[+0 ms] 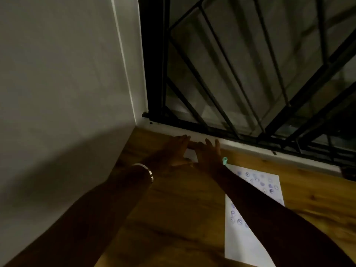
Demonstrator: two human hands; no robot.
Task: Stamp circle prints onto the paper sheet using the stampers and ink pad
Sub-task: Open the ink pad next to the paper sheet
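Both my arms reach to the far edge of the wooden table. A small white flat object [190, 155], maybe the ink pad, lies between my hands. My left hand [174, 151] brackets it with a forefinger along its far side and the thumb on its near side. My right hand [209, 158] covers its right end with the fingers stretched out, so its hold is hidden. A teal stamper [224, 161] stands just right of my right wrist. The white paper sheet [242, 245] lies at the right, partly under my right forearm, and carries several purple round prints [262, 184].
The wooden table [173, 212] meets a white wall [67, 93] on the left. A white sill [250, 149] with a dark barred window [240, 74] above it lies right behind my hands. A metal bangle [148, 171] sits on my left wrist. The scene is dim.
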